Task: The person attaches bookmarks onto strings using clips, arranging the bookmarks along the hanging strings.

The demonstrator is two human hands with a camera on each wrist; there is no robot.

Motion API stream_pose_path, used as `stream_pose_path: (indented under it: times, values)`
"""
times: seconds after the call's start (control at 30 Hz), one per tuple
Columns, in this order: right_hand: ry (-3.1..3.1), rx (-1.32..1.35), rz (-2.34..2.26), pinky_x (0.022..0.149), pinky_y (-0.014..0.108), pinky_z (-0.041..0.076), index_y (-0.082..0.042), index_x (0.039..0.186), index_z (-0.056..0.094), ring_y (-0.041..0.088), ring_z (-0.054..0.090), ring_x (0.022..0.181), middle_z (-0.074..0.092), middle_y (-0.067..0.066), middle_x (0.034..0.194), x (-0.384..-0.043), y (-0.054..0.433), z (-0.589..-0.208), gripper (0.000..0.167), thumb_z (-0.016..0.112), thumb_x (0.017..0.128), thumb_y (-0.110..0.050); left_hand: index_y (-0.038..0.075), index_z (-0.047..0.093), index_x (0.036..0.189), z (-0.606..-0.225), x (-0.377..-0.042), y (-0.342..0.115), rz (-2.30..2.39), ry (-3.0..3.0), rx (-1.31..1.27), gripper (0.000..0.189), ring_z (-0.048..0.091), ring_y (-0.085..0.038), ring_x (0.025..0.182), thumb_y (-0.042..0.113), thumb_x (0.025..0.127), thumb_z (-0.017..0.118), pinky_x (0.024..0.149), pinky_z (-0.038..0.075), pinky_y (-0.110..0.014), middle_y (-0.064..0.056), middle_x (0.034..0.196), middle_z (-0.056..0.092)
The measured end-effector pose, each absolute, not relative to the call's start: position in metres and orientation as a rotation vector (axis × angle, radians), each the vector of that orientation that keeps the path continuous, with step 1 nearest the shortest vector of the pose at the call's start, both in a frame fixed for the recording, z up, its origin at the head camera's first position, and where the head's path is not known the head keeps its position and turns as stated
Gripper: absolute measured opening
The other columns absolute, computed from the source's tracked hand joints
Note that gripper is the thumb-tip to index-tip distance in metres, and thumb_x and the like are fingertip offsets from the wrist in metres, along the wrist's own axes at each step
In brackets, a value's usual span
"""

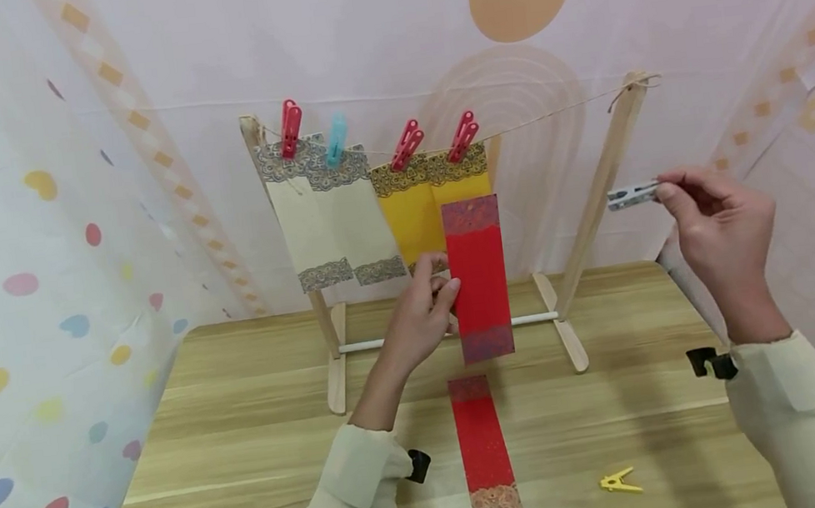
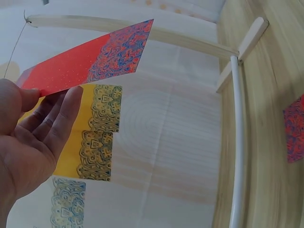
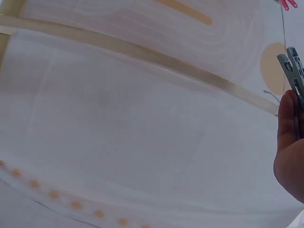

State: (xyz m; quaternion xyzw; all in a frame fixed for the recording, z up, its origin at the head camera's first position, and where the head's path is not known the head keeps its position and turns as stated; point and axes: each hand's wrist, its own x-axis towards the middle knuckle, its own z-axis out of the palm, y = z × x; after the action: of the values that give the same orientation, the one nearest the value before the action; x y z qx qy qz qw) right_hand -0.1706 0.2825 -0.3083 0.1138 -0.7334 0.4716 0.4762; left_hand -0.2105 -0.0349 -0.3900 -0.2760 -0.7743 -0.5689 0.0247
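Observation:
My left hand (image 1: 418,316) pinches the left edge of a red paper strip (image 1: 480,279) with patterned ends, held upright in front of the yellow strips. In the left wrist view the same red strip (image 2: 71,61) sits between thumb and fingers. Off to the right, my right hand (image 1: 729,226) pinches a grey clothespin (image 1: 633,195) by one end, its other end pointing left. A string (image 1: 550,114) carries two cream strips (image 1: 306,224) and two yellow strips (image 1: 403,212), hung by red clothespins (image 1: 406,145) and a light blue clothespin (image 1: 337,140).
The string runs between two wooden posts (image 1: 600,190) on feet, joined by a white rod (image 1: 361,346). On the wooden table (image 1: 249,456) lie another red strip (image 1: 483,438) and a yellow clothespin (image 1: 620,481). A patterned curtain (image 1: 31,330) stands behind and beside the table.

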Motion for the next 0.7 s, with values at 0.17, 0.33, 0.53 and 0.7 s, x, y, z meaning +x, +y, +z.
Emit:
stream_pose_path:
  times: [0.17, 0.33, 0.53, 0.7]
  values:
    - [-1.775, 0.323, 1.152, 0.068, 0.015, 0.048, 0.009, 0.098, 0.077, 0.004, 0.064, 0.073, 0.075, 0.002, 0.091, -0.180, 0.277, -0.284, 0.011, 0.074, 0.090, 0.003, 0.007, 0.039, 0.137, -0.383, -0.213, -0.028, -1.742, -2.370, -0.883, 0.031, 0.064, -0.022, 0.067, 0.008, 0.108, 0.048, 0.058, 0.059, -0.044, -0.012, 0.072, 0.054]
    - [-1.763, 0.381, 1.133, 0.069, 0.016, 0.048, 0.008, 0.096, 0.077, 0.005, 0.064, 0.072, 0.076, 0.005, 0.091, -0.191, 0.268, -0.263, 0.009, 0.075, 0.088, 0.004, 0.006, 0.039, 0.141, -0.375, -0.216, -0.020, -1.711, -2.372, -0.906, 0.036, 0.060, -0.023, 0.064, 0.006, 0.106, 0.049, 0.057, 0.059, -0.034, -0.012, 0.081, 0.059]
    - [-1.756, 0.424, 1.142, 0.071, 0.016, 0.050, 0.009, 0.093, 0.077, 0.005, 0.066, 0.074, 0.075, 0.000, 0.091, -0.203, 0.262, -0.240, 0.007, 0.075, 0.088, 0.005, 0.006, 0.038, 0.143, -0.368, -0.220, -0.014, -1.688, -2.386, -0.892, 0.043, 0.064, -0.023, 0.082, 0.002, 0.103, 0.054, 0.060, 0.059, -0.030, -0.013, 0.098, 0.066]
    - [-1.779, 0.465, 1.125, 0.070, 0.015, 0.048, 0.006, 0.091, 0.079, 0.004, 0.065, 0.073, 0.076, -0.001, 0.089, -0.212, 0.254, -0.227, 0.006, 0.077, 0.086, 0.007, 0.007, 0.039, 0.146, -0.362, -0.223, -0.011, -1.645, -2.393, -0.879, 0.049, 0.066, -0.021, 0.088, 0.000, 0.101, 0.057, 0.063, 0.059, -0.030, -0.013, 0.100, 0.067]
